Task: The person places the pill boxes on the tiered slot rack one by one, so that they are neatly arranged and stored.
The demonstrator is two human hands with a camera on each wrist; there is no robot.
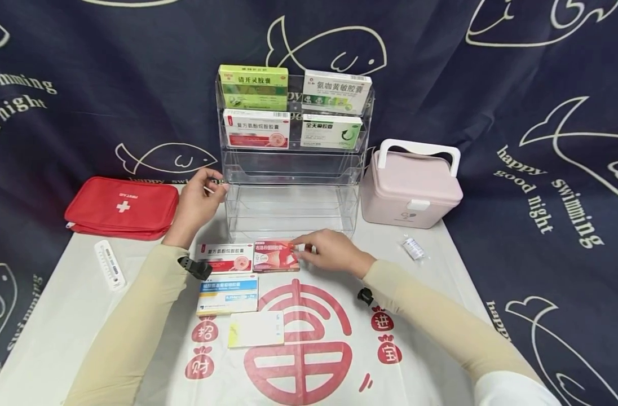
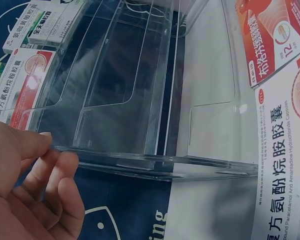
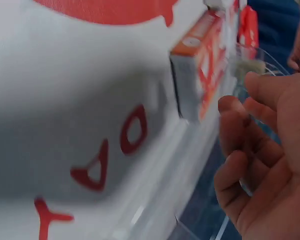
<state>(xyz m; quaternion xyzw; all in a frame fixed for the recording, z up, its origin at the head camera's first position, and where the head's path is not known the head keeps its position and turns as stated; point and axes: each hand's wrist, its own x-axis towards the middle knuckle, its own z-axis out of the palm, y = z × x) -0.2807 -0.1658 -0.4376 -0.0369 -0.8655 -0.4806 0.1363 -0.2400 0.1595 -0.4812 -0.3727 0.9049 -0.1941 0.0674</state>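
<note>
Fish-print cloth (image 1: 426, 107) backs the white bench (image 1: 431, 270); my left grip (image 1: 199, 197) pinches the clear rack (image 1: 294, 217), my right grip (image 1: 334, 251) is loosely spread.

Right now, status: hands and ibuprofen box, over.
Left hand pinching clear rack. Right hand beside red ibuprofen box. Box on tablecloth; paracetamol-amantadine box close on its left.

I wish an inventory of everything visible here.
Backdrop: one, dark blue, behind
Tablecloth: one, white and red, beneath
Rack: one, clear, centre back
Racked boxes: four, green or white, upper tiers
Loose boxes: four, red or partly white, before rack
Pouch: one, red, rack's left
Flat item: one, white, before pouch
Case: one, pink, rack's right
Packet: one, clear, before case
Sleeves: two beige, one white, arms
Wrist straps: two, black, wrists
Left hand: one, bare, at rack edge
Right hand: one, bare, at red box
</note>
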